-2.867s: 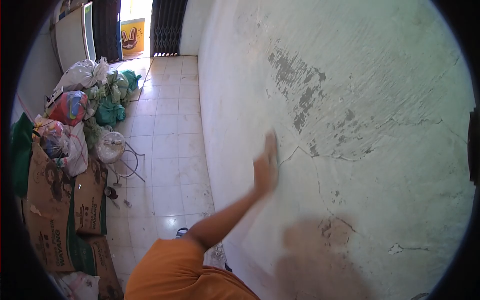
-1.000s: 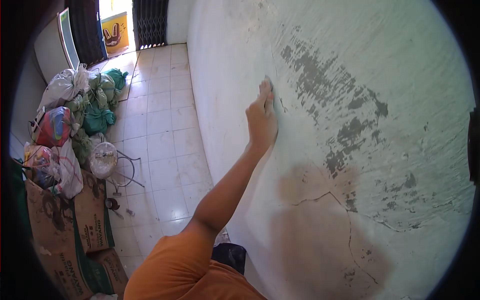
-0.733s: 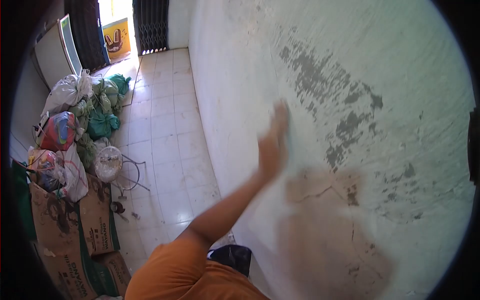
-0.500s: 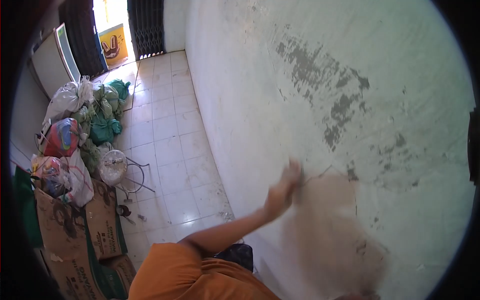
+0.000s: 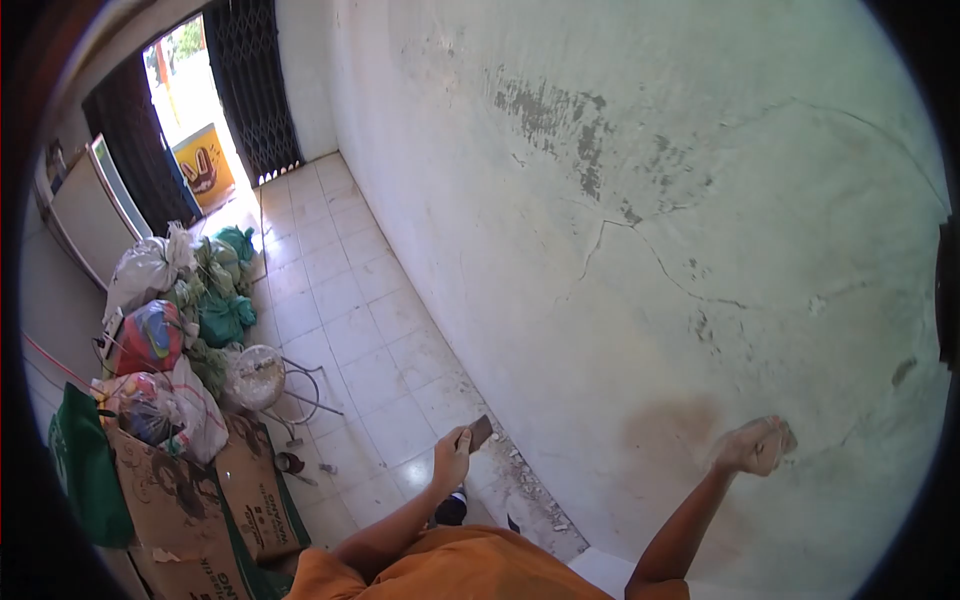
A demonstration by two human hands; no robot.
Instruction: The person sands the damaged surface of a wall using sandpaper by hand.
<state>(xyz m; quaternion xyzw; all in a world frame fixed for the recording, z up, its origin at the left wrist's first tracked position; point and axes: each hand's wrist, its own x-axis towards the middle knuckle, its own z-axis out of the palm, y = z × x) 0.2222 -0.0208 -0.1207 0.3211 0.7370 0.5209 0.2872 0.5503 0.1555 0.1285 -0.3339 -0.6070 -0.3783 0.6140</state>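
My left hand (image 5: 452, 458) is low over the floor, away from the wall, its fingers closed round a flat brown block (image 5: 480, 432) that sticks out past the fingertips. At the lower right, my right hand (image 5: 755, 447) is closed and close against the pale green wall (image 5: 520, 260). A small greyish edge shows beside its fingers, too unclear to name. On the wall above are grey patches of bare plaster (image 5: 540, 110) and a long thin crack (image 5: 660, 262).
Tied bags (image 5: 150, 270), a round stool (image 5: 255, 378) with metal legs and printed cardboard (image 5: 175, 500) lie on the left. Crumbled debris (image 5: 530, 485) runs along the wall's foot on the tiled floor (image 5: 350, 340). A folding gate (image 5: 250, 90) stands at the far end.
My left hand has come off the wall and dropped down to the left, the brown block now showing in it. My right hand has come into view at the wall. The view has shifted.
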